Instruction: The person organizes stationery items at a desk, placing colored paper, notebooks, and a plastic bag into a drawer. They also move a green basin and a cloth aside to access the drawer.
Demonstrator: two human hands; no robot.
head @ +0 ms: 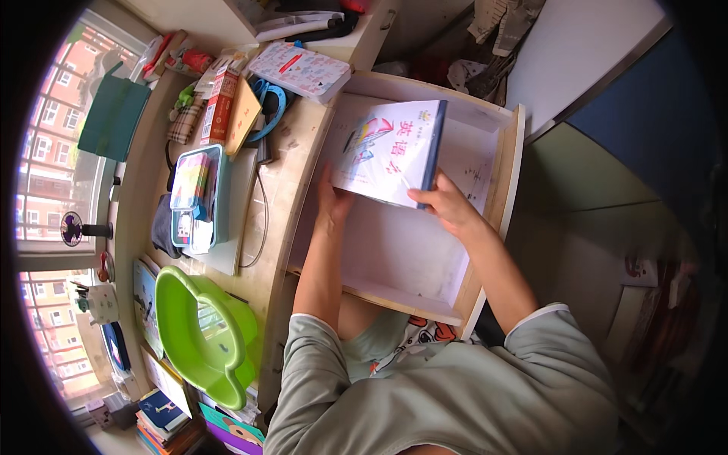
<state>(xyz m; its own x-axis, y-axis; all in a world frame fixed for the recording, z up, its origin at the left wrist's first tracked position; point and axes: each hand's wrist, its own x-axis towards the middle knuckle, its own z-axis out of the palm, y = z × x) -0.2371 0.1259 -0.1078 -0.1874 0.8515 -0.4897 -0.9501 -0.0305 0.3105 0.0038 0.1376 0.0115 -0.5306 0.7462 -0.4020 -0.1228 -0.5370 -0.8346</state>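
Both my hands hold a white-covered stack of exercise books (387,151) with a dark blue spine edge and a picture of a sailing ship. My left hand (334,196) grips the near left corner, its fingers partly hidden under the books. On the right edge, my right hand (446,202) has its thumb on top of the cover. The books are over the far part of a pulled-out white drawer (404,250) with wooden edges. Whether they touch the drawer's bottom is hidden.
On the desk (284,199) stand a green plastic basin (199,335), a light-blue bin (222,193) with small items and an orange-red box (220,105). A patterned case (301,68) lies by the drawer's far corner. A white panel (580,62) rises at right.
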